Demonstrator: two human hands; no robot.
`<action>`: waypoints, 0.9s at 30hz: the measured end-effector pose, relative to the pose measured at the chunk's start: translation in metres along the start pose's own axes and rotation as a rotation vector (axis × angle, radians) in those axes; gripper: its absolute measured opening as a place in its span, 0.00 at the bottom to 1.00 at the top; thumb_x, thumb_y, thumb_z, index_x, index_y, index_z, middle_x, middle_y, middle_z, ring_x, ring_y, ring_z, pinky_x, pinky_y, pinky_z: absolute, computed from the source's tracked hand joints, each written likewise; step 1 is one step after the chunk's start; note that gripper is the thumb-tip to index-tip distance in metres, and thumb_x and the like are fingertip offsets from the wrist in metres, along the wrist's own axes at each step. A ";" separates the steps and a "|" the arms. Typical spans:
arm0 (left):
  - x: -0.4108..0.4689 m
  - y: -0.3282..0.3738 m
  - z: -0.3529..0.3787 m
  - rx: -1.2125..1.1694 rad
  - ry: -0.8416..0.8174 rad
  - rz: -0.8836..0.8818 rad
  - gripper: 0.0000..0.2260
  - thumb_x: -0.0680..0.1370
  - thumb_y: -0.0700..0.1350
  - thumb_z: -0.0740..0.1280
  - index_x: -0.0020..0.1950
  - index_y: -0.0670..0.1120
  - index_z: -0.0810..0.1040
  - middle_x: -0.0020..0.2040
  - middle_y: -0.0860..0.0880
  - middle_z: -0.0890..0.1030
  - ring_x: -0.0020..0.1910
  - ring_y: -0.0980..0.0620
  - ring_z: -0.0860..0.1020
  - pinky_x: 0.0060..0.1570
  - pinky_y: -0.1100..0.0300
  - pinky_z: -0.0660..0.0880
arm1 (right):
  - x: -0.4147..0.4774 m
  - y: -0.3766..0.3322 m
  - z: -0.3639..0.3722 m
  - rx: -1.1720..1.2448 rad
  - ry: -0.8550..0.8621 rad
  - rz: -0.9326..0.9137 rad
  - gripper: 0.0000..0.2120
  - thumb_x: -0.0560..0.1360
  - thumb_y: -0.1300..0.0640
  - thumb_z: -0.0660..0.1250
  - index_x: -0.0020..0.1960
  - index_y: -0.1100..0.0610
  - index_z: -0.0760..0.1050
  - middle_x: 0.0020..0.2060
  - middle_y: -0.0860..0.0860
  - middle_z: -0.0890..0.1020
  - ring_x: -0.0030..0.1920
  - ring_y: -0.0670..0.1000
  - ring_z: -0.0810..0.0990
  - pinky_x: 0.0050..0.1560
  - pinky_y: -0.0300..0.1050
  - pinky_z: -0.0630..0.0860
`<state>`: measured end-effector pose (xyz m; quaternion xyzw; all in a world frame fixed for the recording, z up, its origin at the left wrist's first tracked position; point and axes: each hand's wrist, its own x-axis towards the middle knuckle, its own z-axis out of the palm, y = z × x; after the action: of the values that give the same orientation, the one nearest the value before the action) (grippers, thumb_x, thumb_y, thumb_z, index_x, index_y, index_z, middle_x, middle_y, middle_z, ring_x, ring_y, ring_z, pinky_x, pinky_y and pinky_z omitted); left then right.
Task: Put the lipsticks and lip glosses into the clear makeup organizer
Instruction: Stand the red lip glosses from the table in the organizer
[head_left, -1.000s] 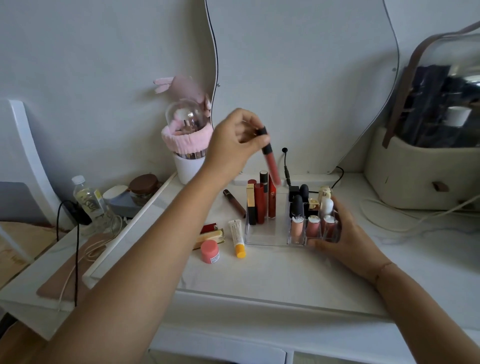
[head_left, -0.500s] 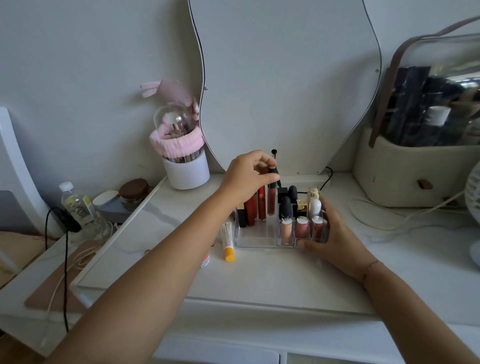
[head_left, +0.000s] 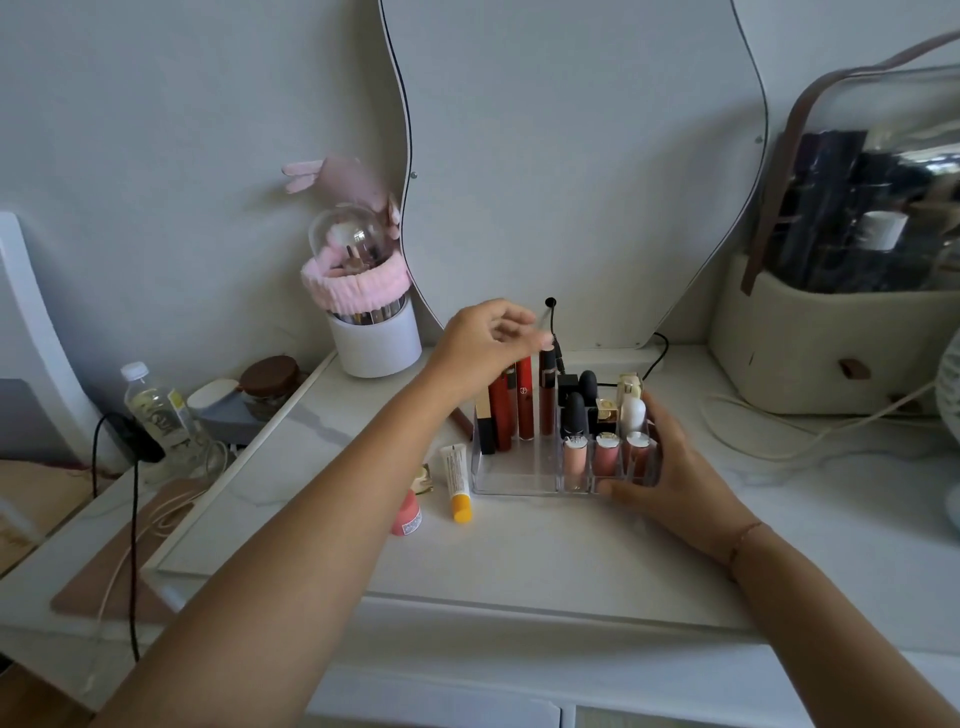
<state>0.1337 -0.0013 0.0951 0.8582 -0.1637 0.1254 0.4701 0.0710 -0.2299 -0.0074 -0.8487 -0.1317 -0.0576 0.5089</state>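
Left hand (head_left: 491, 340) fingertips — motion-blurred

Lighting: soft, dim, even daylight; source unclear. Shadows: faint. Glare: reflections on clear case (head_left: 878, 171) at right. Blur: left hand (head_left: 488, 345) fingers smeared. Distortion: wide-angle bowing at frame edges.

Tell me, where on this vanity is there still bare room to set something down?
The widest bare patch is the white top in front of the clear organizer, between both forearms. More lies right of the right hand, before the cords. Left of the organizer is crowded: yellow-capped tube, pink pot, bottle.
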 end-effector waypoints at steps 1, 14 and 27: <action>0.001 -0.004 -0.008 -0.015 0.049 -0.023 0.10 0.70 0.57 0.71 0.48 0.55 0.79 0.45 0.57 0.82 0.45 0.63 0.78 0.44 0.67 0.71 | 0.000 0.000 0.000 -0.007 0.001 0.002 0.48 0.64 0.58 0.78 0.74 0.44 0.52 0.66 0.48 0.69 0.58 0.45 0.75 0.49 0.25 0.68; -0.007 -0.129 -0.027 0.349 0.031 -0.425 0.21 0.72 0.60 0.67 0.60 0.50 0.76 0.58 0.47 0.78 0.57 0.47 0.74 0.62 0.50 0.69 | 0.001 0.003 0.000 -0.048 0.004 0.024 0.49 0.64 0.56 0.78 0.75 0.45 0.51 0.67 0.48 0.69 0.54 0.43 0.75 0.41 0.19 0.69; 0.010 -0.131 -0.025 0.255 0.046 -0.550 0.32 0.62 0.60 0.76 0.58 0.46 0.71 0.56 0.46 0.75 0.51 0.48 0.73 0.46 0.57 0.68 | 0.002 0.004 0.000 -0.042 -0.003 0.006 0.50 0.63 0.57 0.78 0.75 0.46 0.51 0.66 0.49 0.70 0.52 0.38 0.76 0.41 0.19 0.69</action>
<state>0.1936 0.0844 0.0115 0.9194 0.1024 0.0323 0.3784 0.0741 -0.2315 -0.0104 -0.8597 -0.1287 -0.0574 0.4910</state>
